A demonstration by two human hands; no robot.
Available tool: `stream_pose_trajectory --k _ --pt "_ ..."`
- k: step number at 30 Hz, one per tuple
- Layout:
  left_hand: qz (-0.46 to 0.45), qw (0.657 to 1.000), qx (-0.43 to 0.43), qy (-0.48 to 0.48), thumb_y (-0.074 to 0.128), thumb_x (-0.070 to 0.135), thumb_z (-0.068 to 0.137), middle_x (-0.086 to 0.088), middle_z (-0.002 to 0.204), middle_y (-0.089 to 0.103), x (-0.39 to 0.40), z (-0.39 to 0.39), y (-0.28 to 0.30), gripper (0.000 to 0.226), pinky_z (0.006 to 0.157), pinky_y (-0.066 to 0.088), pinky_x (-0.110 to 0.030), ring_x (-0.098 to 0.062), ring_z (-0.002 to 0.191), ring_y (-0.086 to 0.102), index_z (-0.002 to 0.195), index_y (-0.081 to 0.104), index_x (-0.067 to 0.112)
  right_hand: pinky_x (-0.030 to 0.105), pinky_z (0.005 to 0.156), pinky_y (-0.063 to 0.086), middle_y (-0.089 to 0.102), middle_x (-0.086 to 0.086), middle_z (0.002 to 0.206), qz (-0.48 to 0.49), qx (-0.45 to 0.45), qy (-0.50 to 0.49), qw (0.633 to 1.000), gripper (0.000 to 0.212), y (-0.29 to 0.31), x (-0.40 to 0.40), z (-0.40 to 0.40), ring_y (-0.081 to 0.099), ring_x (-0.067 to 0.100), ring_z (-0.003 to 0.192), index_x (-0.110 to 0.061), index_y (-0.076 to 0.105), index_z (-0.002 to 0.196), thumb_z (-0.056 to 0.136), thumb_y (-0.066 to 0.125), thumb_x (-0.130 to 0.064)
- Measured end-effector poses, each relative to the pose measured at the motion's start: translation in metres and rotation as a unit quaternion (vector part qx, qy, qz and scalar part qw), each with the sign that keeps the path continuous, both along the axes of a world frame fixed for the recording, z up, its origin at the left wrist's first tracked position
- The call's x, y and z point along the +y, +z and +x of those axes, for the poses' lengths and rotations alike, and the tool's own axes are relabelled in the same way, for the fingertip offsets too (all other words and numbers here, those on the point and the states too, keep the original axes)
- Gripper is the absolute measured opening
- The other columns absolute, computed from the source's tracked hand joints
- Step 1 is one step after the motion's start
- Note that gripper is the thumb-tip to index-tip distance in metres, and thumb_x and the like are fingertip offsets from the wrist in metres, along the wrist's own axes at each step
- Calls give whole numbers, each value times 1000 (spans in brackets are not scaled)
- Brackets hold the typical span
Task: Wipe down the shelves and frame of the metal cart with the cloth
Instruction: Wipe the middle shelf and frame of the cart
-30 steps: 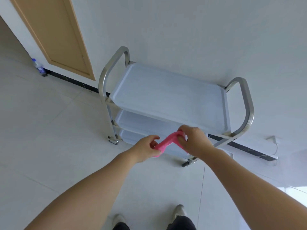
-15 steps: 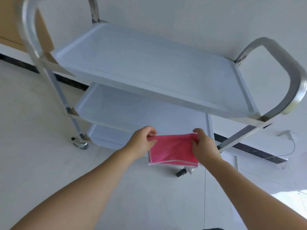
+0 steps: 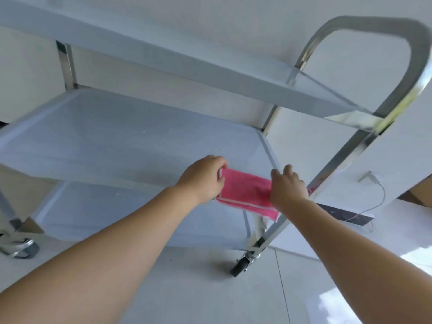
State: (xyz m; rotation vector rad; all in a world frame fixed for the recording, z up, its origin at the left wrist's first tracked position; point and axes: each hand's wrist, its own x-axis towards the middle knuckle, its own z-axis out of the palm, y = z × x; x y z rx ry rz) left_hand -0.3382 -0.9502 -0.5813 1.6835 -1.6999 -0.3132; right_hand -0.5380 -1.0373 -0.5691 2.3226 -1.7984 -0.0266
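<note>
A folded pink cloth [image 3: 246,192] with a pale hem lies stretched over the front right corner of the cart's middle shelf [image 3: 121,136]. My left hand [image 3: 204,178] pinches the cloth's left edge. My right hand [image 3: 288,185] holds its right end, next to the slanted metal frame post [image 3: 336,164]. The top shelf [image 3: 210,73] hangs above, and the bottom shelf [image 3: 117,213] shows below. The curved steel handle [image 3: 383,26] rises at the upper right.
A black caster [image 3: 240,267] sits under the right post and a grey caster [image 3: 22,250] at the far left. The white wall stands behind the cart. A thin cable [image 3: 378,197] hangs from the wall at the right. Pale floor tiles lie below.
The view has dropped and closed in on the cart. Both hands carried the cloth up from below the middle shelf onto its front right corner, and the cloth stays spread between them.
</note>
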Motion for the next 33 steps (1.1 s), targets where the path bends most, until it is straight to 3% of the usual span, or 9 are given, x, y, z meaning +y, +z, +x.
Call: stream_pose_trajectory --k 4,7,13,16,20,22,26,33 --pt "31 997 -57 -35 52 14 82 -4 113 60 30 17 -10 27 86 45 -34 -26 103 55 107 62 19 35 89 48 51 0 129 47 -66 205 975 33 -14 13 3 57 22 104 -24 56 121 91 44 -19" --pt "23 997 -72 -32 49 15 86 -1 123 58 40 35 -19 32 92 43 -32 -22 111 52 116 59 18 26 98 38 47 -7 140 56 -63 296 952 39 -22 21 16 51 17 121 -27 47 134 96 40 -30" --pt "3 996 -79 -44 48 16 86 -2 121 58 58 42 -23 33 90 45 -36 -23 113 49 117 58 18 26 113 15 30 -8 151 86 1 283 955 47 -24 18 22 29 13 138 -30 27 144 98 27 -38" --pt "3 992 -107 -61 47 17 86 -1 117 59 50 44 -24 30 87 45 -37 -23 110 49 113 60 16 34 115 22 35 -3 149 51 13 329 943 47 -27 14 20 32 18 137 -25 30 143 98 28 -38" --pt "-16 988 -146 -56 47 20 87 -2 102 62 31 50 -27 19 80 46 -36 -25 99 50 94 63 12 42 103 39 49 3 139 1 4 395 919 48 -27 6 18 47 25 123 -19 42 138 97 28 -39" --pt "-11 988 -146 -58 45 21 89 -3 92 62 24 48 -27 20 76 46 -36 -25 94 50 84 62 10 43 103 39 50 6 137 -9 18 437 899 47 -24 -1 22 48 27 121 -16 44 137 97 29 -37" --pt "-14 989 -137 -58 46 25 90 -3 92 64 16 47 -29 25 76 46 -36 -23 92 51 88 67 10 41 113 28 37 10 147 64 8 502 862 48 -27 -10 30 30 22 138 -8 37 140 98 32 -31" --pt "-96 989 -106 -42 57 25 85 0 80 61 0 40 -41 20 69 46 -36 -20 81 53 74 68 13 29 117 11 15 2 154 108 -19 519 848 54 -32 -35 21 8 8 143 -13 11 145 99 23 -38"
